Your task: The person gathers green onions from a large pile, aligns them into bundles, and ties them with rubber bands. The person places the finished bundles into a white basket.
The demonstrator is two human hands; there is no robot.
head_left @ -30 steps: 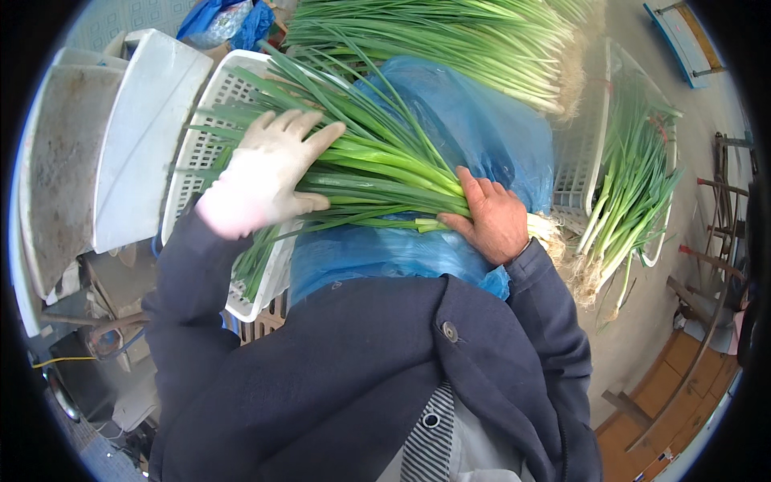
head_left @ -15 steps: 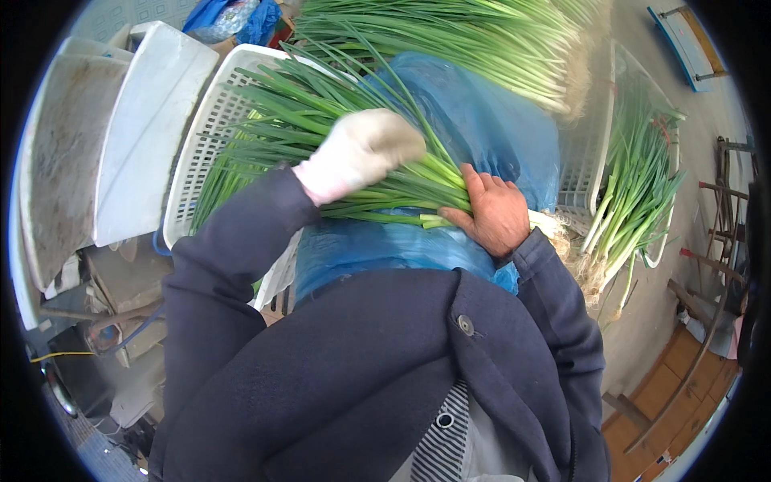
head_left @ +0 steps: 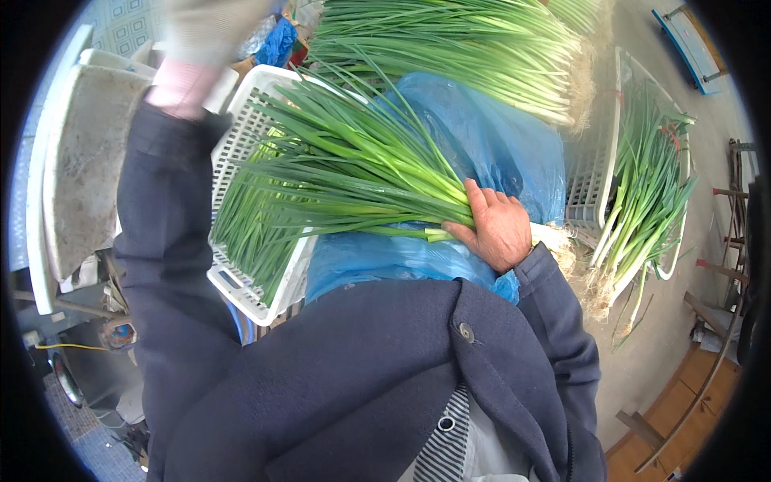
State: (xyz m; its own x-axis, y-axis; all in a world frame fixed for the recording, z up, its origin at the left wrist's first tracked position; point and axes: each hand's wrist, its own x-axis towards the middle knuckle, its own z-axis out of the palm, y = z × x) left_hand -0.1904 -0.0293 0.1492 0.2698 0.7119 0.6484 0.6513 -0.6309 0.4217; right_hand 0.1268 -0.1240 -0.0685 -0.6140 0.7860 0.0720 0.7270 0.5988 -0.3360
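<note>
Head view: right hand (head_left: 502,231) grips scallions (head_left: 377,177) overlapping blue plastic (head_left: 498,128) and white basket (head_left: 259,309); left hand (head_left: 213,28), grip unclear.

The held spring onions (head_left: 377,173) run from deep green leaves to paler, yellowish-green stems; the heaped spring onions (head_left: 458,52) fade from mid-green to white, with cream roots (head_left: 585,84); a red tie (head_left: 671,135) marks the green bunch at right (head_left: 638,181); the plastic sheet (head_left: 502,132) is translucent blue; the left basket (head_left: 255,108) and right basket (head_left: 590,185) are white, patterned with small holes; the gloved left hand (head_left: 213,32), blurred, looks off-white, its cuff (head_left: 183,84) pinkish; the jacket (head_left: 345,361) is dark navy; the shirt placket (head_left: 442,450) carries black-and-white stripes; the wall tiles (head_left: 124,28) show bluish squares.
</note>
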